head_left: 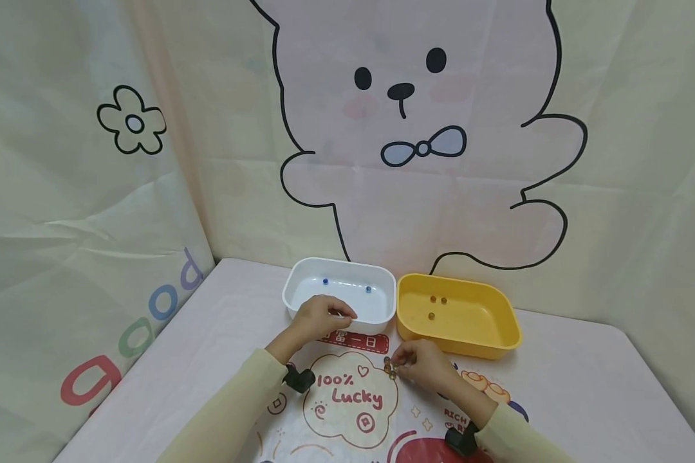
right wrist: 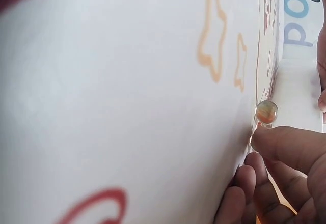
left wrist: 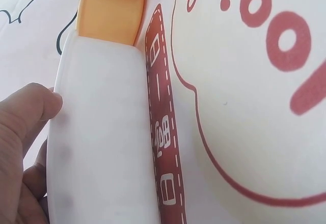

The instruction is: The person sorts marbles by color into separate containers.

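My left hand (head_left: pixel 321 315) is at the near rim of a white bin (head_left: pixel 301 267). In the left wrist view its thumb overlaps the outer edge and the other fingers go behind the wall, so it pinches the rim. Two blue beads (head_left: pixel 368 289) lie inside. My right hand (head_left: pixel 423 361) is low on the table, in front of a yellow bin (head_left: pixel 486 350), thumb and fingertips drawn together at a small group of glass marbles (head_left: pixel 387 361). It seems to pinch one, largely hidden by the fingers. Another marble (right wrist: pixel 267 112), clear with orange inside, sits beside the thumb tip.
Three amber marbles (head_left: pixel 432 299) lie in the yellow bin, which stands against the white bin's right side. A printed cloth (head_left: pixel 350 402) covers the table under both forearms. Hanging cloth with a bear drawing (head_left: pixel 417 193) rises behind the bins.
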The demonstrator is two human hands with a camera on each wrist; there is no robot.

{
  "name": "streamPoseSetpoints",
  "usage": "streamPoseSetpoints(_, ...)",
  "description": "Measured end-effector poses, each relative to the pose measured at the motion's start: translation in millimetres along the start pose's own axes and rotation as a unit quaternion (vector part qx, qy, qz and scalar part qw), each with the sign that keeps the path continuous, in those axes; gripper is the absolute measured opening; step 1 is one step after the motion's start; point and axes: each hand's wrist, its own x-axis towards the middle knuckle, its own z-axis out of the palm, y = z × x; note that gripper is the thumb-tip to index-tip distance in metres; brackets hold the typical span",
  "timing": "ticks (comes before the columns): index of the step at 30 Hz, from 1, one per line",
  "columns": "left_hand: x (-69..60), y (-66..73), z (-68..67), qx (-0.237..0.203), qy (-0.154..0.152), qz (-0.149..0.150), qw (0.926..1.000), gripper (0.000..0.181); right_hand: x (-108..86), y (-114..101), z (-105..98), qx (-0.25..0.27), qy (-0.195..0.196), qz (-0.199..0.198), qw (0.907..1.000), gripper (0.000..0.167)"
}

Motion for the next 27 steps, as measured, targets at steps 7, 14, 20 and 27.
streamPoseSetpoints(7,-1.1,3.3,-0.7,-0.005,0.0,-0.003,1.0,0.008,-1.2,-1.2,-3.0,0.002,-0.002,0.003,1.0,0.014)
streamPoseSetpoints(14,-0.4,3.2,-0.5,-0.005,-0.002,0.0,1.0,0.008,-4.3,-2.2,-6.4,0.017,-0.007,-0.004,0.9998,0.013)
streamPoseSetpoints(20,0.0,2.0,-0.3,-0.005,0.001,-0.007,1.0,0.008,-8.3,-3.7,-10.5,0.03,-0.007,-0.019,0.9993,0.012)
streamPoseSetpoints(27,-0.4,0.8,0.2,-0.005,-0.001,-0.007,1.0,0.007,-11.9,-6.1,-15.5,0.055,-0.01,-0.026,0.9981,0.013)
